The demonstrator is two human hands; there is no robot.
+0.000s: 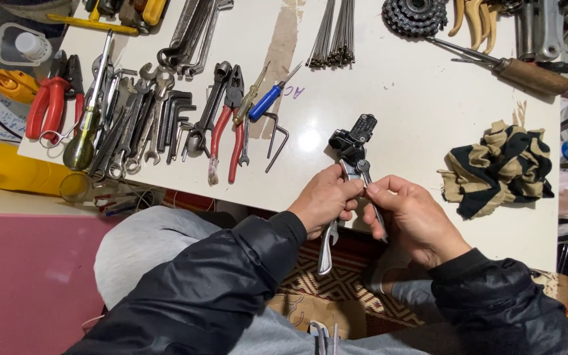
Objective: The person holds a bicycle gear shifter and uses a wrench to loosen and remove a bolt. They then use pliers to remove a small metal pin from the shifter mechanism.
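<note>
At the near edge of the white glossy tabletop (389, 112) we hold a black-and-silver metal brake lever assembly (351, 150) between both hands, just above the table's rim. Our left hand (323, 200) has its fingers curled tight round the assembly's long silver lever (326, 246), whose lower end hangs out beneath the fist over our lap. Our right hand (412, 220) pinches a thin part of the assembly between thumb and forefinger, the other fingers loosely folded below; what they grip beyond that we cannot tell.

On the tabletop, well apart to the right, lies a crumpled black-and-tan striped rag (499, 167). To the left spreads a row of spanners and hex keys (146, 115), red-handled pliers (226, 135) and a blue-handled screwdriver (269, 100). A bundle of thin steel spokes (333, 33) and a dark toothed sprocket cluster (415, 14) rest near the far edge, beside a wooden-handled tool (527, 73). A strip of brown tape (285, 52) runs across the surface, which reflects a bright lamp glare. Below us shows a patterned woven rug (343, 283) and, left, a pink surface (27, 276).
</note>
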